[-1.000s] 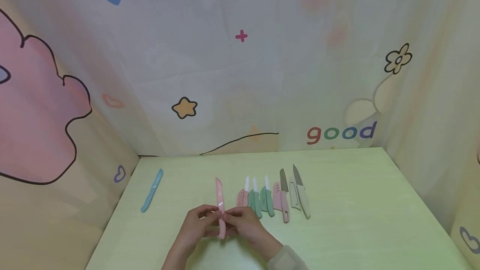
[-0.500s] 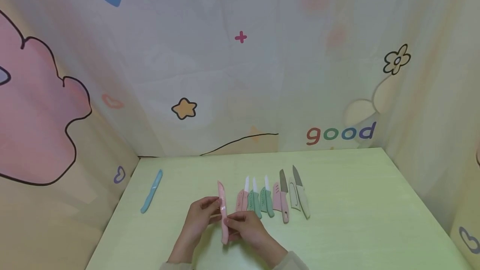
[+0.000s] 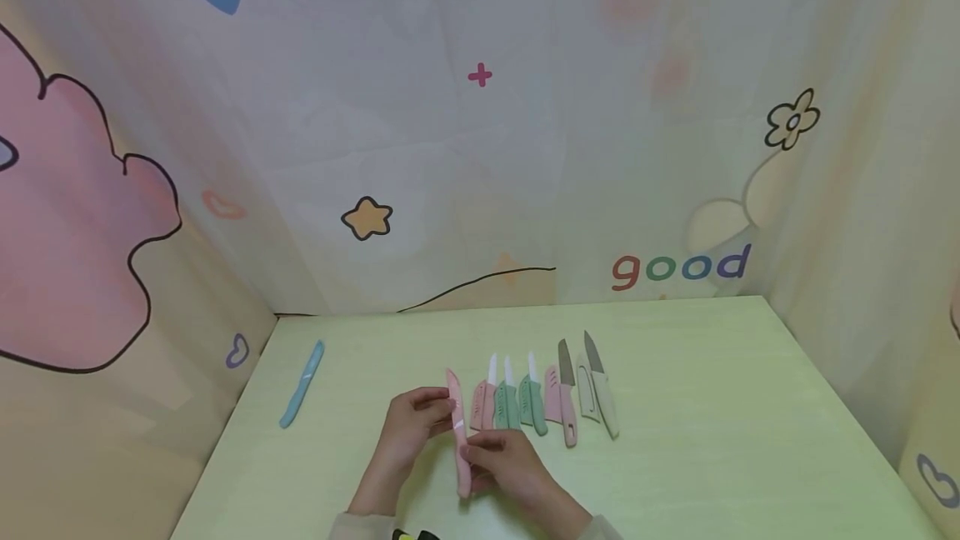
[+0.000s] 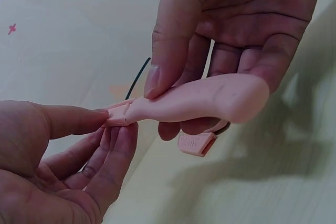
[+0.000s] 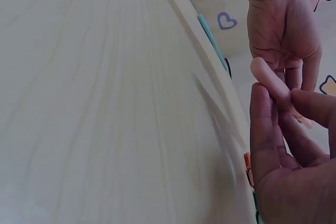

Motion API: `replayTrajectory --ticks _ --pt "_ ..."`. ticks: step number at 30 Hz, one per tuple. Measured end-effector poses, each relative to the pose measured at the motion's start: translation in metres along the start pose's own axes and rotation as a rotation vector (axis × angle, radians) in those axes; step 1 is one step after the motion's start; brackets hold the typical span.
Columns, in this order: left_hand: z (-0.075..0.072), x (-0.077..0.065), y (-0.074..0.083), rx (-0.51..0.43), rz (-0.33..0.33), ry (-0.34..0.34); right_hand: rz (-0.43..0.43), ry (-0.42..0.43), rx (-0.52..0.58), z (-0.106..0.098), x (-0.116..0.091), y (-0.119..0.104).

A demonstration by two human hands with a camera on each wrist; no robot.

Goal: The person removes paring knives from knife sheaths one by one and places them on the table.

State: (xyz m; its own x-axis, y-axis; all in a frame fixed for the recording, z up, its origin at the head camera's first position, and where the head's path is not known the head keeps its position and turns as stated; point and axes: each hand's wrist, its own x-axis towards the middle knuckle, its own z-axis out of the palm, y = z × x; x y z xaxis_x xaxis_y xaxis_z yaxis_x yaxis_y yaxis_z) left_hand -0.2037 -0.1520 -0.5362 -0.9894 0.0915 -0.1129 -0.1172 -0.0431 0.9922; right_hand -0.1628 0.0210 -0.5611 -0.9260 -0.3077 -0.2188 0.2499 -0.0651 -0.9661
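A pink knife [image 3: 463, 473] in a pink sheath [image 3: 454, 390] is held above the table in front of me, its handle toward me. My left hand [image 3: 411, 432] pinches the sheath between thumb and fingers. On the handle, my right hand [image 3: 513, 465] grips with its thumb on one side and fingers on the other. The left wrist view shows the handle [image 4: 194, 98] meeting the sheath [image 4: 116, 115], with no bare blade visible between them. In the right wrist view the handle end [image 5: 268, 77] sticks out past the right fingers.
A blue sheathed knife [image 3: 303, 386] lies at the table's left. Right of my hands is a row: a small pink knife [image 3: 490, 402], two green knives [image 3: 512, 405], a larger pink knife [image 3: 567, 411] and a cream knife [image 3: 606, 402], blades bare, sheaths beside them.
Both hands have shifted right and slightly nearer with the pink knife. The left hand has slid farther up the sheath, away from the right hand on the handle.
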Motion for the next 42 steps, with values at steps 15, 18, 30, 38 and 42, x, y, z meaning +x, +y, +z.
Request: replayTrajectory --ticks 15,18,30,38,42 --pt "0.007 0.002 -0.001 -0.052 -0.022 -0.036 0.036 -0.016 -0.006 -0.012 -0.011 -0.005" --pt "0.009 0.002 0.001 -0.057 -0.036 -0.048 0.036 -0.023 0.001 -0.014 -0.012 -0.004" --pt "0.025 0.005 -0.002 -0.08 -0.047 -0.069 0.016 0.006 0.012 -0.022 -0.019 -0.003" --pt "0.035 0.006 -0.004 -0.048 -0.049 -0.07 0.027 0.022 0.007 -0.03 -0.022 -0.003" --pt "0.04 0.006 -0.004 -0.052 -0.045 -0.075 0.017 0.016 0.028 -0.034 -0.025 0.0"
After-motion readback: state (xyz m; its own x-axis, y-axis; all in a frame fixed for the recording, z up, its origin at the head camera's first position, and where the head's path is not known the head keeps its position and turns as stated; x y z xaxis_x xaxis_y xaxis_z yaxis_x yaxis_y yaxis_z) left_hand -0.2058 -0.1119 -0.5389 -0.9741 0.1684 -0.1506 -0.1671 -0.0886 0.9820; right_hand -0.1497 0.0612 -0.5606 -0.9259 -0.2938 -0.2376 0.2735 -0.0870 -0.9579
